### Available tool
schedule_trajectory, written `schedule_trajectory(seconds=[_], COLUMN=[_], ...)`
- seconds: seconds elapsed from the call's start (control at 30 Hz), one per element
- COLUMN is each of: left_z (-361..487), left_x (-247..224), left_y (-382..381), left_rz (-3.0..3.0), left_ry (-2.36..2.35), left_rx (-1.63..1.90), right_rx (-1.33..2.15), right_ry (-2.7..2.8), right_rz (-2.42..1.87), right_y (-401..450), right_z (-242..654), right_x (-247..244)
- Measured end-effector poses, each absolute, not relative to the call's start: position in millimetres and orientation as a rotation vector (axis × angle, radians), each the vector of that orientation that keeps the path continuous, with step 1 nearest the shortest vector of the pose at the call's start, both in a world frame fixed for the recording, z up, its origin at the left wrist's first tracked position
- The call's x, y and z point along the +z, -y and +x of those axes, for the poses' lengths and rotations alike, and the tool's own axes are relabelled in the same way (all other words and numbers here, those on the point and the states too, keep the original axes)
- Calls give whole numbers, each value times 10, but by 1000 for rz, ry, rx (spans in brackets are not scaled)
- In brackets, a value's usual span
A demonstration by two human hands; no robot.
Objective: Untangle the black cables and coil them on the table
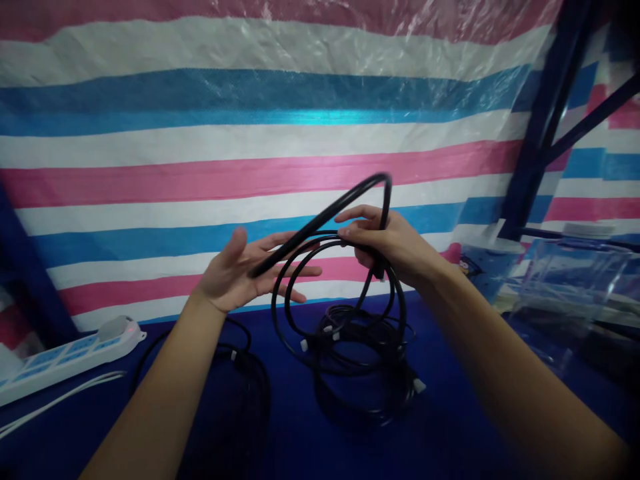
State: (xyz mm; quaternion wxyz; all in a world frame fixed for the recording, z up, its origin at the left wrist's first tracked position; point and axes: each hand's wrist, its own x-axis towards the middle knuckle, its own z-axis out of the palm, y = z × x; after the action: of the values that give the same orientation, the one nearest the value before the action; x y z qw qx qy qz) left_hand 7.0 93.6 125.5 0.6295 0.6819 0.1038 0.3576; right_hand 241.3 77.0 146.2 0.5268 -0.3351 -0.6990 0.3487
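Note:
A black cable (277, 313) hangs in loops from my right hand (387, 243), which pinches the top of the coil between thumb and fingers. One thicker-looking stretch of the cable rises to a bend above that hand and slopes down across the palm of my left hand (255, 270). The fingers of my left hand are spread, with the palm turned up. Below the held loops, a pile of coiled black cables (360, 367) with white connectors lies on the dark blue table (290, 427).
More black cable (263, 373) lies behind my left forearm. A white power strip (75, 357) and white cords (65, 400) are at the left. On the right stand a patterned cup (487, 267) and a clear plastic container (565, 287). Striped sheeting (250, 180) hangs behind.

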Motion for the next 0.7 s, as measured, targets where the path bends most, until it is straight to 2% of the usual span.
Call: schedule_trajectory(seconds=[0.07, 0.13, 0.2, 0.3, 0.4, 0.53, 0.6, 0.7], left_z=[170, 294, 393, 458, 458, 446, 444, 439], left_x=[1270, 1309, 1356, 1405, 1409, 1388, 1401, 1467], left_y=[-921, -885, -854, -851, -889, -908, -877, -784], left_rz=[1629, 1787, 1954, 2044, 1993, 1983, 2033, 2059], left_ry=[-412, -631, -839, -1076, -1301, -1509, -1441, -1132], left_rx=[812, 792, 883, 1261, 1562, 1644, 1637, 1753], right_rx=[640, 587, 743, 1133, 1287, 957, 733, 640], right_ry=[1736, 1814, 1959, 2129, 2031, 1999, 1981, 1730], right_rz=[-822, -826, -801, -630, -434, -799, -960, -901], right_y=[-721, -661, -609, -587, -636, -681, -663, -624], right_z=[2400, 2422, 2494, 2628, 2635, 2415, 2307, 2247], right_x=[1494, 1528, 1551, 1536, 1476, 1445, 1469, 1527])
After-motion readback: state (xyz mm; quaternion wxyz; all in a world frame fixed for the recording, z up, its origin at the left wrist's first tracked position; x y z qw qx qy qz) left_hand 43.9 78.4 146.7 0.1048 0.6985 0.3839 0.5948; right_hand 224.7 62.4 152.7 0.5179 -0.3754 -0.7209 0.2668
